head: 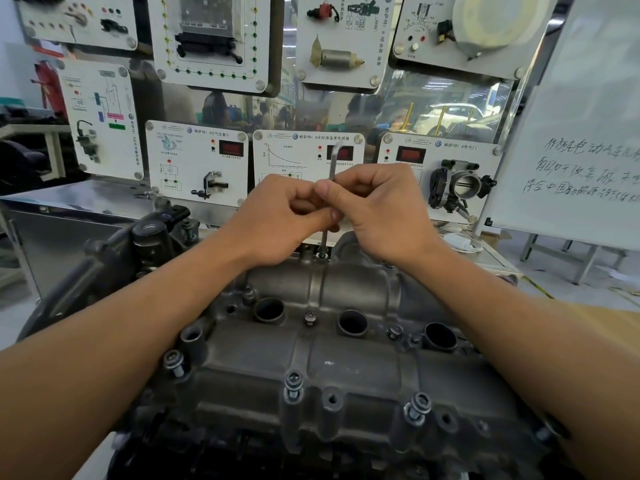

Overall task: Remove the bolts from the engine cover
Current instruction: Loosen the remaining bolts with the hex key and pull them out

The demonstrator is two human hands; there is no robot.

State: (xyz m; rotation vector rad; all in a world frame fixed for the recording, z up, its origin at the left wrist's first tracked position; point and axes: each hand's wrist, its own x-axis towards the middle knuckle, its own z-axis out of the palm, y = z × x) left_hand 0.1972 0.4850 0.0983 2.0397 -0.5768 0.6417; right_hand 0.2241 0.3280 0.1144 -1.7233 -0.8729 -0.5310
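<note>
Leaning over the engine cover [346, 362], we pinch an upright hex key [331, 168] with left hand [277, 223] and right hand [384, 216]. Volkswagen-badged panels [308, 157] and a handwritten whiteboard [571, 133] stand behind.

I'm looking at an auto training workshop: white sensor demo panels [197, 168] with red readouts [231, 148] on the far board [391, 105], a throttle body [465, 186] mounted far right, a handwritten whiteboard [588, 109] at right, an engine cover [346, 362] near me.

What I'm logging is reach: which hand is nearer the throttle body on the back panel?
Right. The right hand is to the left of the throttle body; the left hand lies farther left, beyond it.
</note>
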